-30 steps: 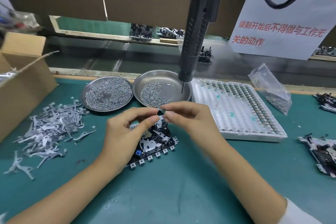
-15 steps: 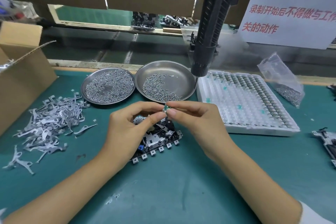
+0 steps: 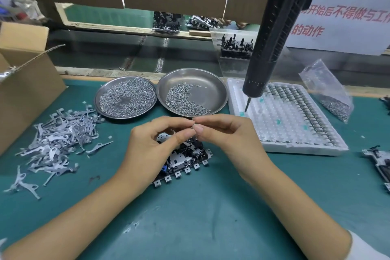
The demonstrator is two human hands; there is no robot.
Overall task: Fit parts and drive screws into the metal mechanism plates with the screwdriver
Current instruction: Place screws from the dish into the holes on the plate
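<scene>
both hands meet just above the mechanism plate (image 3: 185, 159), which lies flat on the green desk (image 3: 211, 228) near the middle, its row of small tabs along the near edge. the left hand (image 3: 152, 145) has thumb and forefinger curled into a pinch; the right hand (image 3: 228, 135) pinches too, and the fingertips of the two touch over a tiny part (image 3: 192, 127), too small to tell what it is. which hand really bears it i cannot tell.

the plate is directly under and slightly nearer than the pinch, so the coming move is likely a short drop straight down onto the far part of the plate. its long axis runs from near left to far right. both hands are about equally close.

the screwdriver (image 3: 272, 42) hangs untouched to the far right, its tip over the white tray (image 3: 285, 133), closer to the right hand. two metal dishes of screws (image 3: 126, 97) (image 3: 190, 99) sit just beyond the hands, and a heap of flat metal levers (image 3: 57, 139) lies to the left.
</scene>
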